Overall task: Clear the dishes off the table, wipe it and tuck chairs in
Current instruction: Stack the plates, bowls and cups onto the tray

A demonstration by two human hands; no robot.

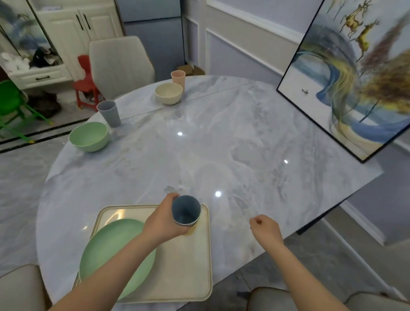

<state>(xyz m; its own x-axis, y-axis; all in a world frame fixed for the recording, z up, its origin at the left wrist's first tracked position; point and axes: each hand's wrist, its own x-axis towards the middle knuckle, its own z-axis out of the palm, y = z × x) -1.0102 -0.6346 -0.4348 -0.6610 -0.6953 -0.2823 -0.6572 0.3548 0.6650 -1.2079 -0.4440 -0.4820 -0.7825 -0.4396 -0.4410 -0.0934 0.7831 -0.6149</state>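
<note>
The left hand point(169, 221) grips a blue cup point(186, 210), upright with its mouth up, over the far right corner of the cream tray point(188, 268), which holds a green plate point(113, 250). The cup probably goes straight down there. The right hand point(265, 227) hovers loosely curled, holding nothing. The remaining bowls and cups sit far left, nearer the left arm.

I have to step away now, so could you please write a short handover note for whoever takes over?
Left hand grips a blue cup over the cream tray; right hand is loosely curled, holding nothing. Green plate is on the tray. Left on the table: green bowl, grey cup, cream bowl, pink cup. Wiping and chairs not done.
</note>
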